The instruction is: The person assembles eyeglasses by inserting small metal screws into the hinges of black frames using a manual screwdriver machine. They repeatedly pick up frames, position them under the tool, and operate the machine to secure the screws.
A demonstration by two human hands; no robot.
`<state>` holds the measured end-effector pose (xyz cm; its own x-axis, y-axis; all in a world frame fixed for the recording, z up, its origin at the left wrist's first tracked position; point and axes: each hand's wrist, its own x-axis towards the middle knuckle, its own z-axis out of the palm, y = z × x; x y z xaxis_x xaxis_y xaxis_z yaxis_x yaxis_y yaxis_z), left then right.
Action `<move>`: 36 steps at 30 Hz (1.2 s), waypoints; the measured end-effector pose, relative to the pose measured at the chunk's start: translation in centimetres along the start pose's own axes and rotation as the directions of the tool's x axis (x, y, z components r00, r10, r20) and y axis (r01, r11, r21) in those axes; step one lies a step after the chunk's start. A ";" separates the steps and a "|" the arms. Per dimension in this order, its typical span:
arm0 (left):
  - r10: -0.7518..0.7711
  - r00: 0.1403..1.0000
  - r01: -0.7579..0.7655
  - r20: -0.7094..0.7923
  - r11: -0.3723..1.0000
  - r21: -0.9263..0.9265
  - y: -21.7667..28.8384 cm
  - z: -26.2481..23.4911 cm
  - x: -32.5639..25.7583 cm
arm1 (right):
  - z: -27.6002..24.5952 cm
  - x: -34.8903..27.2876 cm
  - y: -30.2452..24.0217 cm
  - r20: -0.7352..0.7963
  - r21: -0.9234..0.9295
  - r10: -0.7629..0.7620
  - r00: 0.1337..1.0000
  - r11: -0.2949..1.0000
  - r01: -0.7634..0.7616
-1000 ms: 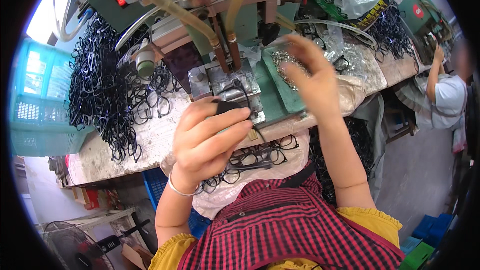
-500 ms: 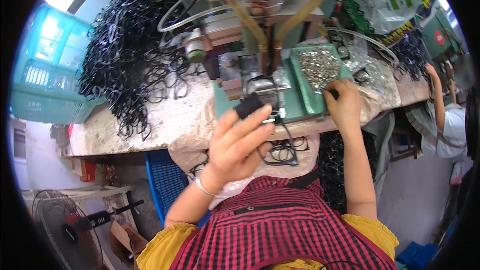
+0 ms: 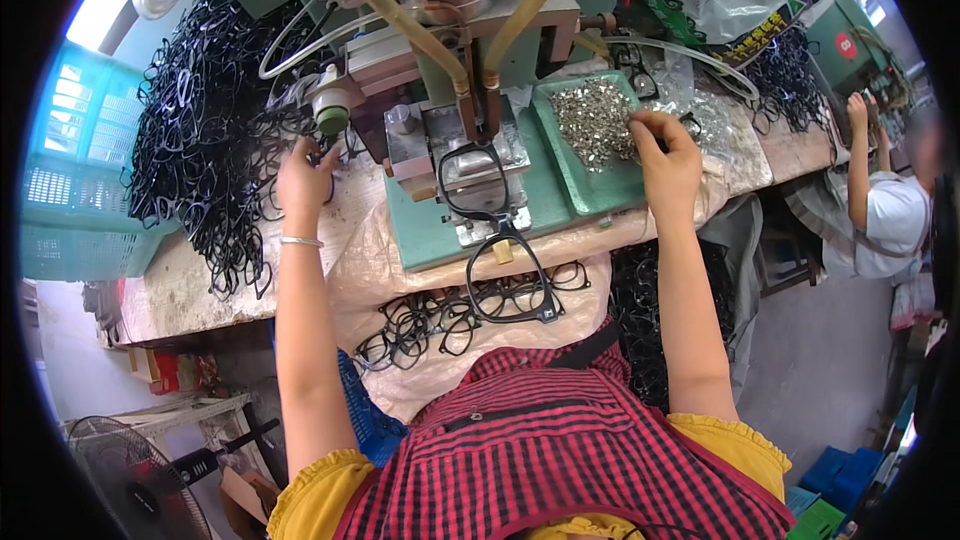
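A black glasses frame [image 3: 547, 313] lies across the press [image 3: 520, 155], one rim under the two copper-coloured electrodes [image 3: 480, 112] and the other jutting over the bench's front edge. My left hand [image 3: 303, 183] is at the left of the press, beside a big tangled heap of dark glasses frames [image 3: 205, 130]; its thumb and fingers are apart. At the right, my right hand [image 3: 670, 162] hangs over the edge of a green tray [image 3: 600, 202] filled with small shiny metal pieces [image 3: 592, 120]. Its fingertips are pinched together; anything between them is too small to make out.
More glasses frames [image 3: 430, 325] lie on the beige sheet [image 3: 350, 280] by my lap. Turquoise baskets [image 3: 75, 210] stand at the left, a fan [image 3: 135, 485] below them. Hoses [image 3: 395, 25] hang over the press. Another person [image 3: 885, 215] works at the far right.
My left hand has left the glasses frame at the press and reached left to the heap. My right hand has shifted along the tray's edge toward the metal pieces. The view has moved slightly.
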<state>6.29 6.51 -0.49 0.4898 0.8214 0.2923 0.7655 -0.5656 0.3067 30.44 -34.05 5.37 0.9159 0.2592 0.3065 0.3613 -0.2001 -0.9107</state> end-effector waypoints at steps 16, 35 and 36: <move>0.063 0.978 -0.202 -0.197 0.493 -0.846 3.9 -6.5 -5.0 | 3.8 -2.4 -9.2 0.166 0.287 -0.309 0.936 0.924 0.254; 0.227 0.789 -0.598 -0.571 0.071 -0.798 15.3 -17.1 -7.5 | 8.1 -4.4 -12.7 0.300 0.622 -0.075 0.951 0.771 -0.136; 0.312 0.725 -0.643 -0.614 -0.011 -0.766 15.2 -17.1 -7.4 | 7.5 -4.8 -13.3 0.313 0.631 -0.053 0.948 0.758 -0.166</move>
<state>7.15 -9.39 17.49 0.3381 0.3738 0.8637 -0.6431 -0.5782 0.5021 19.96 -25.59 13.95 0.7949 0.5519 0.2522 0.0117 0.4016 -0.9157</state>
